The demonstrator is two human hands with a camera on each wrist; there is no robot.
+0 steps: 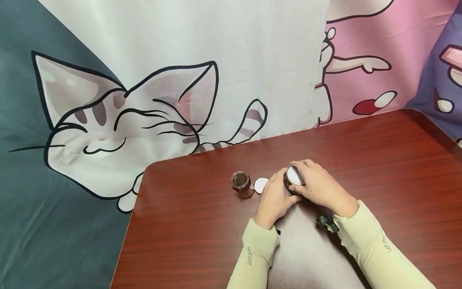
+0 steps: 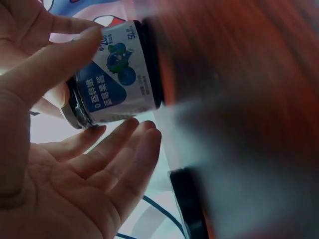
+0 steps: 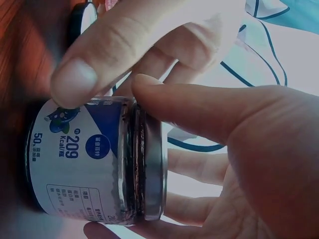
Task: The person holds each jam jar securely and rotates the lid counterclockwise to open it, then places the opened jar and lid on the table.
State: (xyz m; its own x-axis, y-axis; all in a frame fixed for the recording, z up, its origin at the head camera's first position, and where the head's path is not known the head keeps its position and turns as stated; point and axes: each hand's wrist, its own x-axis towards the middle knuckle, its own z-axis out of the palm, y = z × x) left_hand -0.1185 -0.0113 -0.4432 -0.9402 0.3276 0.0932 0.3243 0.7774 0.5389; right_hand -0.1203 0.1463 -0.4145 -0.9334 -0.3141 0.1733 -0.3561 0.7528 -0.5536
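Observation:
A blueberry jam jar (image 3: 75, 144) stands upright on the table, with a printed white and blue label and a silver lid (image 3: 155, 169) on top. From the left, my left hand (image 1: 276, 198) holds the jar's body, its thumb on the label and its fingertips at the other side. My right hand (image 1: 321, 185) grips the lid, thumb on the near side and fingers round the far side. Left of both hands stands a second glass jar (image 1: 242, 185), without a lid and with dark contents. Beside it a loose lid (image 1: 260, 185) lies white side up, partly behind my left hand.
The reddish-brown wooden table (image 1: 187, 224) has its far edge against a cloth (image 1: 274, 60) printed with cartoon cats. A dark strapped device (image 1: 327, 224) sits at the right wrist, just off the sleeve.

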